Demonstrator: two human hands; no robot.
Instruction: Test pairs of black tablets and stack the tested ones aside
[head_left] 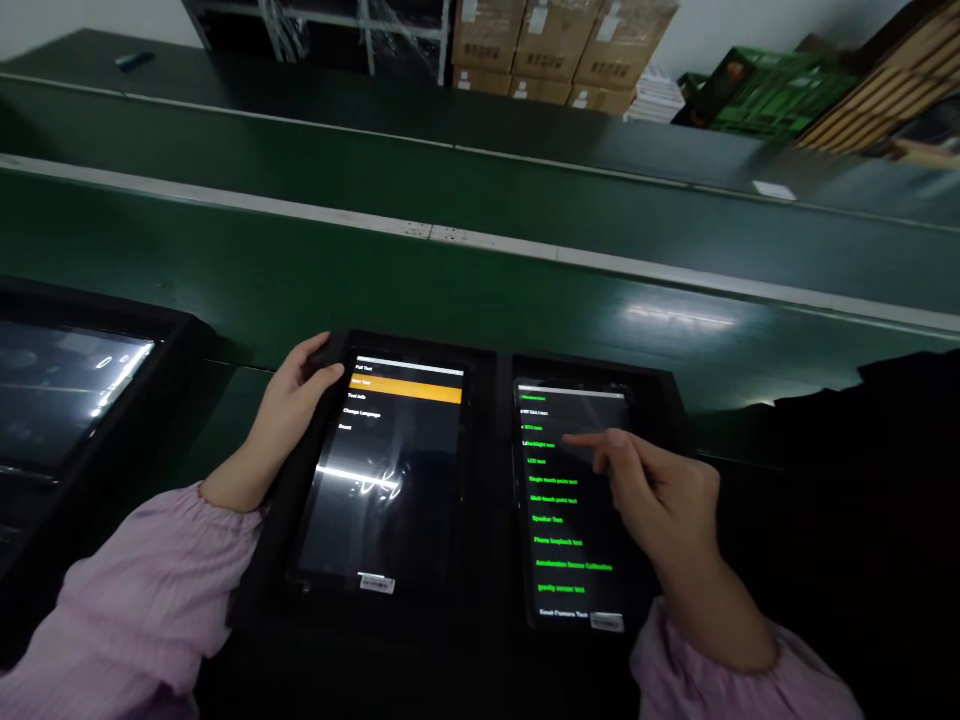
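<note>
Two tablets lie face up side by side in black foam-like trays. The left tablet (382, 465) shows a short menu with one orange line; glare crosses its screen. My left hand (292, 405) grips the upper left edge of its black tray (480, 450), thumb on top and some fingers hidden. The right tablet (574, 520) shows a test list, mostly in green letters. Over that list is my right hand (660, 490), index finger stretched out and the others curled, holding nothing. Whether the fingertip touches the glass I cannot tell.
Another tray with a glossy screen (60, 400) lies at the far left. Beyond the trays runs a green conveyor (375, 280) with a metal rail (495, 240). Cardboard boxes (555, 45), a green crate (780, 90) and shelving (405, 30) stand at the back.
</note>
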